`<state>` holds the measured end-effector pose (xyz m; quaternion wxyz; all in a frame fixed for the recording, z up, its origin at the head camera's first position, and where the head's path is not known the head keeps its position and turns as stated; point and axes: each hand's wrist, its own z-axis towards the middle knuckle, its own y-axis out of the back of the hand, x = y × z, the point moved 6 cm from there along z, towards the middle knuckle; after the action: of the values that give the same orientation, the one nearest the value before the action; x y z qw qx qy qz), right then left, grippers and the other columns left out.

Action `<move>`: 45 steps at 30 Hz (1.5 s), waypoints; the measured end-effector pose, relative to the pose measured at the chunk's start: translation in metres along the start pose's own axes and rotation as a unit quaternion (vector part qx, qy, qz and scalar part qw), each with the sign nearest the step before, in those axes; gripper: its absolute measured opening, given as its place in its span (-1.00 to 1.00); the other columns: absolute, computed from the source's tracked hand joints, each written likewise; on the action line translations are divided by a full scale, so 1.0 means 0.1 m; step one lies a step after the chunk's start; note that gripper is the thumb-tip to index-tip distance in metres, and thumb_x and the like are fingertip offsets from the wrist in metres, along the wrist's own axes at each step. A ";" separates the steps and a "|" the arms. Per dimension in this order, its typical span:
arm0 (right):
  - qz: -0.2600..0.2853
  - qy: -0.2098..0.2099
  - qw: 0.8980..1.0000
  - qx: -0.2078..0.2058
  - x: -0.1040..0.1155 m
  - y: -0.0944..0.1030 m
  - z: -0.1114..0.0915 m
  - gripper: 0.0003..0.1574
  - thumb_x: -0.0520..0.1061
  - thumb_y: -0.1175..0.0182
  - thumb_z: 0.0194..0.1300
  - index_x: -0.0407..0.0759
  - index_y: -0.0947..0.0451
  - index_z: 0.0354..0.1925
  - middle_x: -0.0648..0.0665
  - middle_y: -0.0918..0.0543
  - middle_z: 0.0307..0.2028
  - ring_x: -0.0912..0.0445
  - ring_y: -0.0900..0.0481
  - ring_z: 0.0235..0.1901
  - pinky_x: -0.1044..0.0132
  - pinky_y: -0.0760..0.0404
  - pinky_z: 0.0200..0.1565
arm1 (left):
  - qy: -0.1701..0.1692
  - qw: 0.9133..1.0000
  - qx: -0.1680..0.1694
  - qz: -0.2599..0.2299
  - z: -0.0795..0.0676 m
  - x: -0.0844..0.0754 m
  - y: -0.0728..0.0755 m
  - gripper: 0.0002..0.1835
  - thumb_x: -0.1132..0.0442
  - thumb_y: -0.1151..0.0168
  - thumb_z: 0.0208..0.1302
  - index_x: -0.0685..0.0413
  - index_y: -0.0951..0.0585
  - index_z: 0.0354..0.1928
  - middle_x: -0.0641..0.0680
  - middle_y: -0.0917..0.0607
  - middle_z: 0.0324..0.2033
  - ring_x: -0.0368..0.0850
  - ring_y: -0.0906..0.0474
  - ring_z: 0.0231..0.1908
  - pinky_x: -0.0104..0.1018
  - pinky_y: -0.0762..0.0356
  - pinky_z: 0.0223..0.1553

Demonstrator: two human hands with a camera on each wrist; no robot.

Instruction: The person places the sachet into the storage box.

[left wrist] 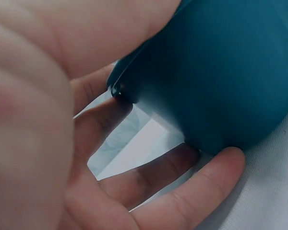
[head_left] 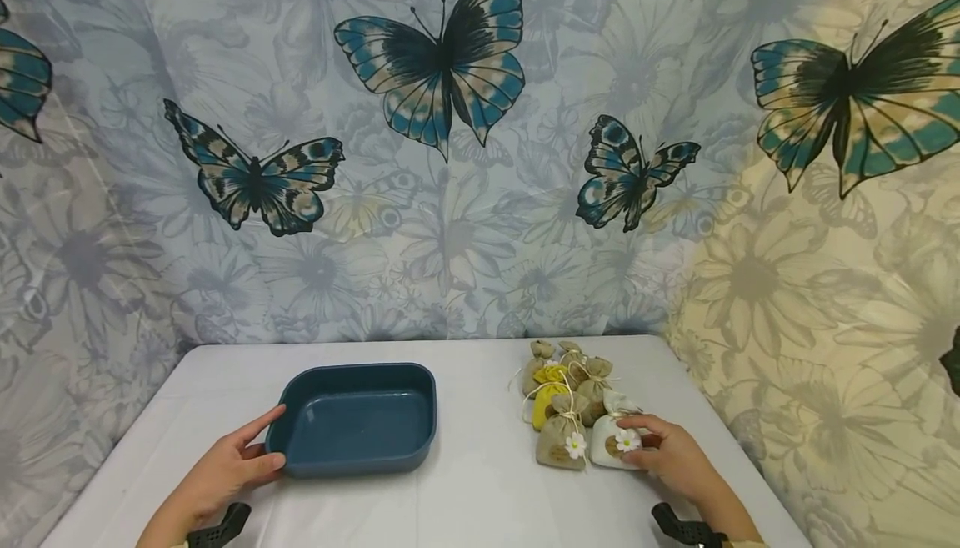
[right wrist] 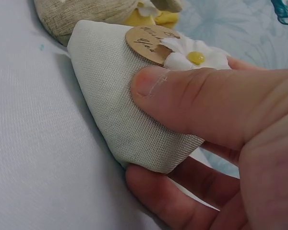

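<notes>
Clearly, left hand (head_left: 231,466) grips blue dish (head_left: 360,427), right hand (head_left: 673,453) white pouch (right wrist: 113,91); tag (right wrist: 143,44) lettering shows only in right wrist view.

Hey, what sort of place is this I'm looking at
Probably an indoor tabletop filming setup: butterfly-print fabric or paper surrounds a white-covered table, where a blue dish and small tied bags sit well apart.

Head view from above, facing forward and down toward far edge of table (head_left: 480,498), left-wrist view close beside dish (head_left: 360,424), right-wrist view close to white bag (head_left: 603,438), both things shared with head view
</notes>
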<state>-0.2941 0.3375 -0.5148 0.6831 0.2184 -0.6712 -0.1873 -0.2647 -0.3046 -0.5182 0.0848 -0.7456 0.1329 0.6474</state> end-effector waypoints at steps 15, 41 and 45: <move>0.150 0.016 0.988 -0.034 -0.10 0.33 -0.04 -0.25 -0.31 -0.49 0.11 -0.38 -0.48 0.25 0.01 -0.51 0.08 0.07 -0.65 -0.21 0.06 -0.73 -0.32 | -0.001 1.000 -0.009 0.012 0.00 -0.01 0.00 -0.10 0.33 -0.23 0.42 0.21 0.13 0.57 0.47 0.31 0.48 0.03 -0.52 0.13 -0.01 -0.60 0.04; 0.164 0.133 0.977 -0.032 1.58 0.27 0.49 -0.26 -0.35 -0.36 0.25 -0.37 -0.37 0.36 -0.20 -0.46 -0.05 0.12 -0.50 -0.32 0.28 -0.68 -0.29 | -0.001 0.999 -0.019 0.034 0.02 -0.01 0.01 -0.11 0.30 -0.26 0.41 0.21 0.07 0.58 0.44 0.31 0.49 0.26 -0.38 0.25 -0.02 -0.61 0.02; 0.159 0.117 0.980 -0.011 1.78 0.05 0.60 -0.26 -0.31 -0.40 0.24 -0.27 -0.43 0.35 -0.28 -0.45 -0.04 0.10 -0.41 -0.36 0.33 -0.59 -0.37 | 0.001 0.999 -0.024 0.034 0.02 -0.01 0.02 -0.11 0.30 -0.26 0.41 0.19 0.05 0.58 0.43 0.31 0.49 0.32 -0.33 0.28 -0.02 -0.61 0.01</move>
<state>-0.3495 0.2405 -0.3630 0.7802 0.1218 -0.6110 -0.0563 -0.2669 -0.3055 -0.5178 0.0452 -0.7430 0.1427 0.6523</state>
